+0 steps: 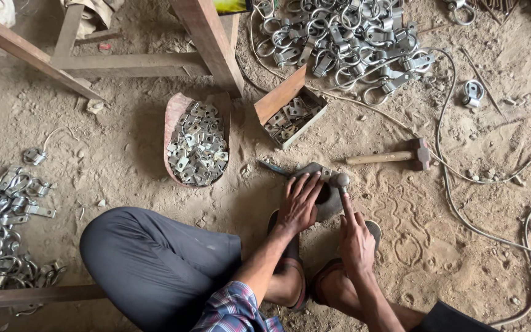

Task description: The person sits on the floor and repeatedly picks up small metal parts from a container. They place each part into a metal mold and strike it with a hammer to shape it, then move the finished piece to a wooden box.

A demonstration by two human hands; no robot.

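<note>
Down at the near edge, person squatting on a dirt floor [124, 147], knee in grey trousers [149, 264], plaid sleeve [235, 307], sandalled feet [314, 280] planted either side of the work. Left hand [299, 203] lies flat on a dark block [327, 197] half sunk in the dirt, fingers [305, 184] spread and pressing down, likely to steady a small metal piece under them; the piece itself is hidden. Right hand [356, 240] closed around the handle of a hammer [341, 181], index finger laid along the shaft, round head resting on the block just beside the left fingertips; the low choke grip looks suited to short taps. A blue-handled tool [273, 167] lies touching the block's left end. Just beyond, within reach: an oval tray [173, 117] heaped with small flat metal plates [198, 144], and a cardboard box [281, 98], flap up, holding more of the same. A second hammer [394, 157], wooden handle, lies to the right of the block, untouched. Grey cable [450, 184] snakes across the dirt on the right. Farther off, a big heap of plated D-rings [345, 37] at top, another ring pile [1, 227] at left. Wooden bench legs [207, 37] cross the far left.
</note>
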